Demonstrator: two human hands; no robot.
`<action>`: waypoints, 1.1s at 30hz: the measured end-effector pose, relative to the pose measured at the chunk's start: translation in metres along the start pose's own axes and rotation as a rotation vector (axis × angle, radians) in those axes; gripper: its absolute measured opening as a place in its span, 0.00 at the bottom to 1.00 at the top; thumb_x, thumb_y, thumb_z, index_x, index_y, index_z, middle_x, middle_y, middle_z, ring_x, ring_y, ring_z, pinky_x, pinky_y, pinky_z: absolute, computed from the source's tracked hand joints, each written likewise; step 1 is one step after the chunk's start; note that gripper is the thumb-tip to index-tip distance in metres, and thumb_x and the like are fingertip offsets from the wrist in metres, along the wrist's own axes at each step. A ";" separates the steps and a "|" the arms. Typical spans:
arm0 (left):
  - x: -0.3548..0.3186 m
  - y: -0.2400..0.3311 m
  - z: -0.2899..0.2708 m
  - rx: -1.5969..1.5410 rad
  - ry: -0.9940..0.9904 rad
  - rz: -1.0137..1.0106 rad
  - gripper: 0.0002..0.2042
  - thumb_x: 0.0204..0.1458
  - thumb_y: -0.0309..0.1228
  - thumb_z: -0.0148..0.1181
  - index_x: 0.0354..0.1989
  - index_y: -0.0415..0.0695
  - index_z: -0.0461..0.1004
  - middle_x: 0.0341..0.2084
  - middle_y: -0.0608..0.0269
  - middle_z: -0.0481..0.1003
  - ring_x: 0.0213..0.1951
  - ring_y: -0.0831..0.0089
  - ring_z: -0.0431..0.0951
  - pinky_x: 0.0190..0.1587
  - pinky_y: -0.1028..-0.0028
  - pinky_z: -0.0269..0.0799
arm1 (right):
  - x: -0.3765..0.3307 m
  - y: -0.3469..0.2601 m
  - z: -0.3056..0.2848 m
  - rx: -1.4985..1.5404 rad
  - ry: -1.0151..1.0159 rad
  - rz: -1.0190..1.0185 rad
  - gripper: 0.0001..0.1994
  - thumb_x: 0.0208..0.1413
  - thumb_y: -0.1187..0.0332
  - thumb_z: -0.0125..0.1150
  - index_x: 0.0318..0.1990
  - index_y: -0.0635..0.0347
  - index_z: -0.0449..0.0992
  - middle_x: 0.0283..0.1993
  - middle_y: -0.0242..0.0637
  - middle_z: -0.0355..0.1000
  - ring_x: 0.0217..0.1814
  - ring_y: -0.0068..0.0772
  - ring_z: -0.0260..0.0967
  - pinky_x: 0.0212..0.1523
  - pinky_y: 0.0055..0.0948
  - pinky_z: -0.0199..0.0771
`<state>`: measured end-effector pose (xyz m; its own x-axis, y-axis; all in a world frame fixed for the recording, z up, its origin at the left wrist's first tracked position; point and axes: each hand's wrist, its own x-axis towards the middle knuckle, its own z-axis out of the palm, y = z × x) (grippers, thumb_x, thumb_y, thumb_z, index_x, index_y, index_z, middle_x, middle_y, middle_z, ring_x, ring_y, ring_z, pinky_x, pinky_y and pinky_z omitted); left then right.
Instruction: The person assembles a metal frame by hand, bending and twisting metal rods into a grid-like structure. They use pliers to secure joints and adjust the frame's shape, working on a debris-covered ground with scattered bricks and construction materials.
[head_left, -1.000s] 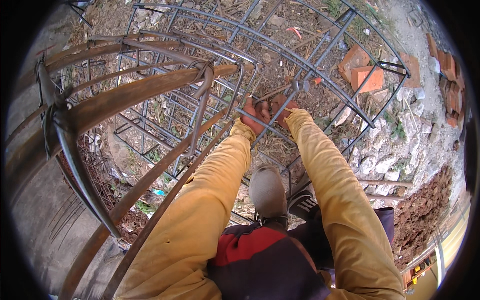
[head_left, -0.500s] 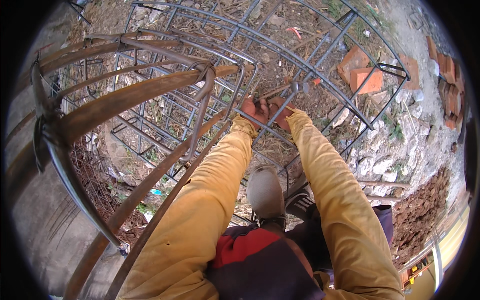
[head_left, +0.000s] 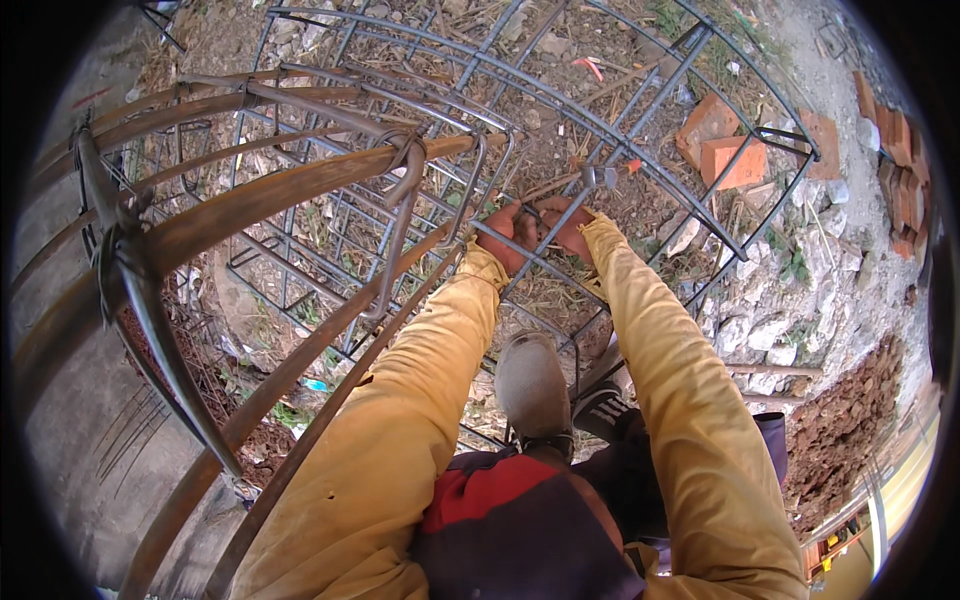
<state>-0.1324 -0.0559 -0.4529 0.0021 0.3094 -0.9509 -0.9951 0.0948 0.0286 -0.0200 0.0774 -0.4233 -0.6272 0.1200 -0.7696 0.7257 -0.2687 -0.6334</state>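
Note:
My left hand [head_left: 506,238] and my right hand [head_left: 566,228] are close together at a thin steel bar of the rebar cage [head_left: 545,243], which passes between them. The fingers of both hands curl inward, and what they pinch is too small or hidden to make out. A grey metal tool head [head_left: 599,177] shows just beyond my right hand, against the bars; its kind is unclear. Both my forearms wear yellow sleeves.
A rusty rebar frame [head_left: 290,190] with bent hooked stirrups [head_left: 408,185] crosses the left side, close to my left arm. Orange bricks [head_left: 732,162] and pale rubble [head_left: 765,330] lie to the right. My shoe [head_left: 531,385] stands below my hands.
My hands have drawn slightly apart, the left toward the left and the right toward the right. The rusty frame has shifted a little in the view.

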 end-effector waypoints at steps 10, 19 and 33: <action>-0.021 -0.002 0.020 0.115 -0.079 0.024 0.08 0.56 0.37 0.55 0.33 0.46 0.72 0.23 0.65 0.74 0.22 0.73 0.72 0.22 0.73 0.71 | 0.037 0.038 -0.004 0.003 0.035 -0.009 0.08 0.57 0.69 0.47 0.31 0.61 0.72 0.25 0.35 0.66 0.23 0.28 0.65 0.21 0.30 0.64; -0.019 -0.002 0.014 0.130 -0.089 -0.013 0.07 0.54 0.34 0.60 0.36 0.47 0.71 0.26 0.66 0.74 0.24 0.72 0.73 0.21 0.73 0.70 | 0.052 0.051 0.014 -0.042 0.098 -0.211 0.08 0.57 0.69 0.48 0.34 0.61 0.73 0.27 0.36 0.68 0.26 0.32 0.68 0.26 0.33 0.68; -0.015 -0.001 0.010 0.045 -0.068 -0.082 0.08 0.55 0.34 0.59 0.26 0.47 0.69 0.17 0.67 0.70 0.19 0.71 0.73 0.26 0.70 0.74 | -0.042 -0.018 0.007 -0.114 0.041 -0.017 0.08 0.49 0.71 0.60 0.38 0.58 0.79 0.40 0.43 0.75 0.42 0.38 0.72 0.46 0.35 0.70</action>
<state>-0.1306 -0.0508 -0.4354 0.0917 0.3619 -0.9277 -0.9858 0.1645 -0.0333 -0.0083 0.0707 -0.3793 -0.6294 0.1633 -0.7597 0.7440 -0.1558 -0.6498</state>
